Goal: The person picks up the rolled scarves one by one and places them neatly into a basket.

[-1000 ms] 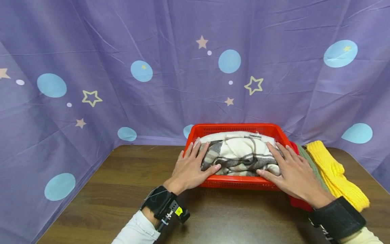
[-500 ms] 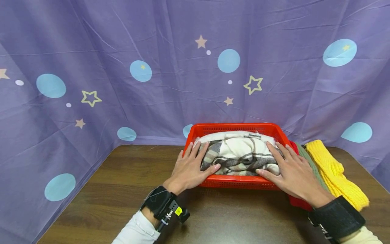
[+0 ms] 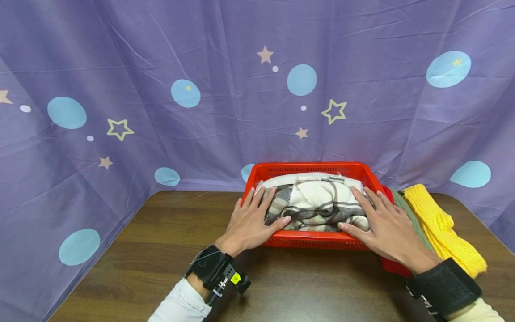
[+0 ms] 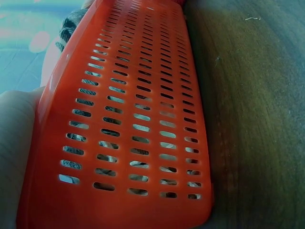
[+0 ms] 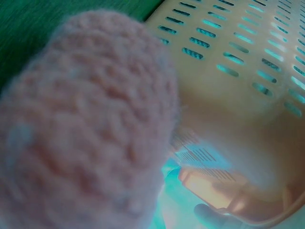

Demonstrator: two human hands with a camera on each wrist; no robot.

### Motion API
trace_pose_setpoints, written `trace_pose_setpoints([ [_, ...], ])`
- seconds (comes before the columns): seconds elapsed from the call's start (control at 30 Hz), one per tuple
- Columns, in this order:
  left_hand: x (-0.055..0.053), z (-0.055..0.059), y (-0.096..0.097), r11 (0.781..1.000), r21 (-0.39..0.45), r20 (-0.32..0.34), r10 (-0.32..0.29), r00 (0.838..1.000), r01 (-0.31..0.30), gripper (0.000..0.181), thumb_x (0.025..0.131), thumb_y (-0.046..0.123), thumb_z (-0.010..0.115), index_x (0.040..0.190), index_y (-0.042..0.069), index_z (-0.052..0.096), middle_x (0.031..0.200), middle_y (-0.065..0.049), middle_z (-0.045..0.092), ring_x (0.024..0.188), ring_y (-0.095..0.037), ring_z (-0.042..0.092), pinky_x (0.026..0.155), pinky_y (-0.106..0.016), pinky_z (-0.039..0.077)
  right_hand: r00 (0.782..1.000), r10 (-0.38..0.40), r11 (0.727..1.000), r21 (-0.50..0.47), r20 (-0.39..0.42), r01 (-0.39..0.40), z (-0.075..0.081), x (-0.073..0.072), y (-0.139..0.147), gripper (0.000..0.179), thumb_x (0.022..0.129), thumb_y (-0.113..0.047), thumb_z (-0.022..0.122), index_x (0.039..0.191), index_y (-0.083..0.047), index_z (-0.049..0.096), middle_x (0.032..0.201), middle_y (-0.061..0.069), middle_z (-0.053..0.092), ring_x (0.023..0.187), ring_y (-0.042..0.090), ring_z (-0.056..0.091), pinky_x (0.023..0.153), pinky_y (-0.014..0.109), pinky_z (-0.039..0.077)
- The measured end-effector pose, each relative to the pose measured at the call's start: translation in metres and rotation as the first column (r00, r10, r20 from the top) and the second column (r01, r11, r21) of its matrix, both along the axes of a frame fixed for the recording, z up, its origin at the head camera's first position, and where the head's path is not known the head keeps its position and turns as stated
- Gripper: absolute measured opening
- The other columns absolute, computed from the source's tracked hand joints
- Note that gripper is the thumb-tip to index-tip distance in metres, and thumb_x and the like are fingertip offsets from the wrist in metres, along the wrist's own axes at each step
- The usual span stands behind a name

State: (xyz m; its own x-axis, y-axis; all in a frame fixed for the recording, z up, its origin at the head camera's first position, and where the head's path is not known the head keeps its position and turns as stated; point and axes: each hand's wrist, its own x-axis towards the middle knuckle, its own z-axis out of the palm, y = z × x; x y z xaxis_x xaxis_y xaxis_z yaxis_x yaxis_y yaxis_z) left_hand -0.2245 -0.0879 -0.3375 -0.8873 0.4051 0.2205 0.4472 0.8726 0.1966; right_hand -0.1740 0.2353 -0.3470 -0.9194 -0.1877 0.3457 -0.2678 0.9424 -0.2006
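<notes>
Basket (image 3: pixel 315 240) with cloth (image 3: pixel 318 197), on table (image 3: pixel 177 241)

Head view: plaid cloth bunched inside red basket. Left hand (image 3: pixel 251 221) at left end, right hand (image 3: pixel 384 226) at right end; both with fingers straight, spread over cloth and basket. Right side: red knit (image 3: pixel 391 266), green knit (image 3: pixel 408 211), yellow knit (image 3: pixel 442 230).
Left wrist view: slotted basket wall, cloth behind slots.
Right wrist view: blurred knit (image 5: pixel 90 124) before basket.

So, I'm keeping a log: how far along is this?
Done: the plaid cloth lies inside the red basket. In hand: the left hand and right hand are spread over the basket's two ends. Probably remaining: the red cloth, green cloth and yellow knit, all outside it on the table.
</notes>
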Motion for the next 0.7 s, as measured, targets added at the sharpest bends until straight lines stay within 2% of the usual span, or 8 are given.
trace_pose_setpoints([
  [0.7,0.0008,0.0011,0.0000,1.000,0.001,0.009,-0.003,1.000,0.003,0.089,0.093,0.075,0.043,0.163,0.023,0.022,0.168,-0.009,0.020,0.154,-0.033,0.016,0.118,-0.064,0.017,1.000,0.000,1.000,0.008,-0.014,0.000,-0.0006,-0.0003,0.0003,0.098,0.089,-0.070,0.059,0.162,-0.014,0.024,0.156,0.028,0.034,0.141,0.053,0.030,0.097,0.079,0.030],
])
